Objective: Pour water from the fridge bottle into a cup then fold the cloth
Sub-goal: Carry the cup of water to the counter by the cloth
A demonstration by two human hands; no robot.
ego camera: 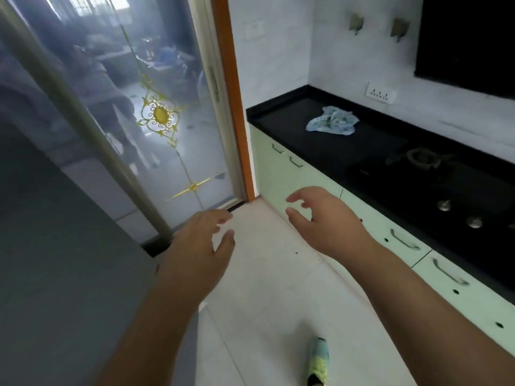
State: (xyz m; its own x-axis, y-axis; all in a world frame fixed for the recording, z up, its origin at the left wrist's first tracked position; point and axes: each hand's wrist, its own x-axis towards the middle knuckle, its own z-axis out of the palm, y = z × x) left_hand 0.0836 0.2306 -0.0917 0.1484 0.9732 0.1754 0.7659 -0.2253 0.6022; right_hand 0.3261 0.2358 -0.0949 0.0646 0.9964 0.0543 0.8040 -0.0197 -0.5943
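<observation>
— Kitchen, black counter [348, 151]: contents?
— Cloth [331, 123], crumpled, upper right of centre. Light, limp; take by a corner. Bottle, cup: not in view.
— Hands?
— Left hand [198, 246], right hand [323, 218]: both loose, empty, mid-frame.

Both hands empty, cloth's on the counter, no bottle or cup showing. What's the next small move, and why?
Probably turn left to the grey fridge and reach with the left hand: both it and the right hand hold nothing, and pouring precedes the cloth.
</observation>
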